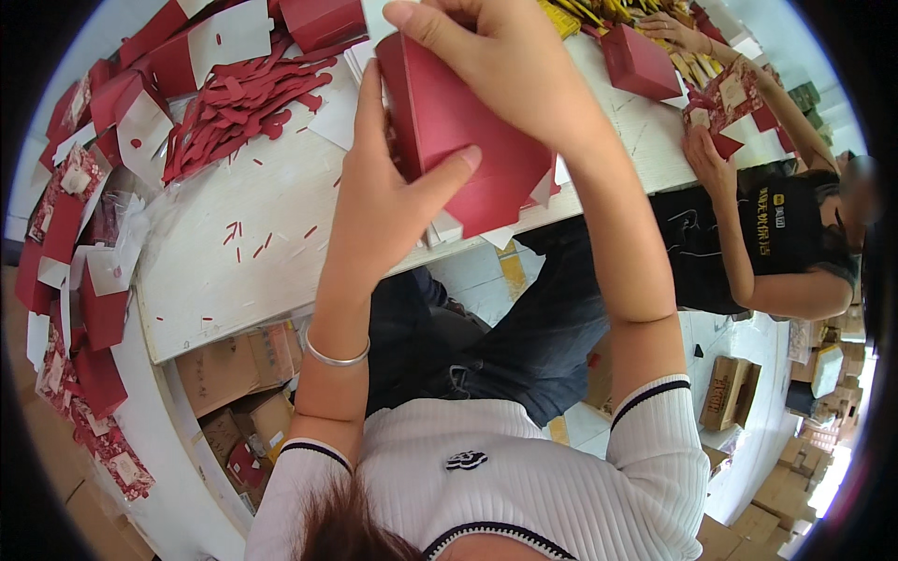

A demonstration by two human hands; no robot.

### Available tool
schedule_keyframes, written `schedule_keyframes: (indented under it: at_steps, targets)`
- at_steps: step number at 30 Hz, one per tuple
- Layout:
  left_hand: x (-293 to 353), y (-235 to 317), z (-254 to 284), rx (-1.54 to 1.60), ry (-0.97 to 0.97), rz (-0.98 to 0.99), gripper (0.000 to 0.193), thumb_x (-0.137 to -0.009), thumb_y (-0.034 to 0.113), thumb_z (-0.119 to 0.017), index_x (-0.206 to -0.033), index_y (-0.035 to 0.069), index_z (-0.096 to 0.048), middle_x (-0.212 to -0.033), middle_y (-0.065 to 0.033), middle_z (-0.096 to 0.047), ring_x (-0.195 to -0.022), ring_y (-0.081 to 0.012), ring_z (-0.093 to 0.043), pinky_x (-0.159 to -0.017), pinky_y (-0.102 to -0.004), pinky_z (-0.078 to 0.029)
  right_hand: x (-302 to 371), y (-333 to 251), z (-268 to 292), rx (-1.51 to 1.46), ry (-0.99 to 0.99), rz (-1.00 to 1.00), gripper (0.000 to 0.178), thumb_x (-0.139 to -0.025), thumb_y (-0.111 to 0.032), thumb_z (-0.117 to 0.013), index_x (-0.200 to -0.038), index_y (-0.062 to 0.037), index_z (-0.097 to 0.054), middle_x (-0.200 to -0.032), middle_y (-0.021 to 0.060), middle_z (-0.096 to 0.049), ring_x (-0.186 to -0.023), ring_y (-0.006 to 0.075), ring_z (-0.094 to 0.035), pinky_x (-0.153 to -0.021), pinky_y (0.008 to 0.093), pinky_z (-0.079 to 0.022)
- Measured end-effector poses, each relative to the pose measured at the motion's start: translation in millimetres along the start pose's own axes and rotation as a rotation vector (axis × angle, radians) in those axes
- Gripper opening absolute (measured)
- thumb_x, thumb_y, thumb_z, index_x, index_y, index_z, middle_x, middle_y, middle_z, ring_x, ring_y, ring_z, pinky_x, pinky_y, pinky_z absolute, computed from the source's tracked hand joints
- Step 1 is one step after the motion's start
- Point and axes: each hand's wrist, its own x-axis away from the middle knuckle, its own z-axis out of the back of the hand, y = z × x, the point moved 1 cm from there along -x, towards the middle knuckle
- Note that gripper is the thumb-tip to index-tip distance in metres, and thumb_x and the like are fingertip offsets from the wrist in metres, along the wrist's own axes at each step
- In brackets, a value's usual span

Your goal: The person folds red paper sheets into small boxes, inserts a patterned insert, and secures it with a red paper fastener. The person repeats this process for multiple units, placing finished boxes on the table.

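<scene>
White and scuffed, the table (234,280) is littered with small red scraps, and over its near edge both hands hold up a red box (468,140): the left hand (388,201) wraps it from below with the thumb pressed on its face, the right hand (486,56) curls its fingers over the top. Left of the box lies a heap of red cutouts (238,103), beyond it folded red cards (84,280) line the table's far side, cardboard cartons (243,374) sit beneath, and to its right a co-worker's hand (706,159) presses another red piece flat.
</scene>
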Motion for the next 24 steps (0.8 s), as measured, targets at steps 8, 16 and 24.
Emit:
schedule_keyframes:
  at_steps: [8, 16, 24]
  targets:
    - [0, 14, 62, 0.781, -0.070, 0.413, 0.035, -0.077, 0.011, -0.057, -0.109, -0.003, -0.052, -0.100, -0.0129, -0.060, -0.090, -0.0193, -0.059, -0.080, -0.0295, -0.047, 61, 30, -40, 0.342, 0.483, 0.297, 0.062, -0.064, -0.001, -0.060, -0.123, -0.0098, -0.042, -0.135, 0.0159, -0.028, -0.123, 0.0318, -0.031, -0.097, 0.0390, -0.030]
    - [-4, 15, 49, 0.374, -0.351, 0.203, 0.080, -0.079, 0.063, -0.038, -0.132, 0.003, -0.029, -0.131, -0.0101, -0.039, -0.119, -0.0222, -0.040, -0.094, -0.0364, -0.036, 68, 33, -53, -0.137, 0.567, 0.438, 0.075, -0.050, -0.021, -0.081, -0.114, -0.0081, -0.043, -0.131, 0.0196, -0.033, -0.126, 0.0341, -0.027, -0.101, 0.0420, -0.023]
    - [2, 26, 10, 0.032, -0.063, -0.559, 0.084, -0.068, 0.026, -0.068, -0.135, 0.002, -0.023, -0.136, -0.0146, -0.026, -0.126, -0.0274, -0.025, -0.102, -0.0385, -0.022, 59, 41, -75, -0.530, 0.608, 0.278, 0.082, -0.054, -0.031, -0.079, -0.119, -0.0036, -0.037, -0.121, 0.0153, -0.041, -0.124, 0.0291, -0.030, -0.102, 0.0414, -0.021]
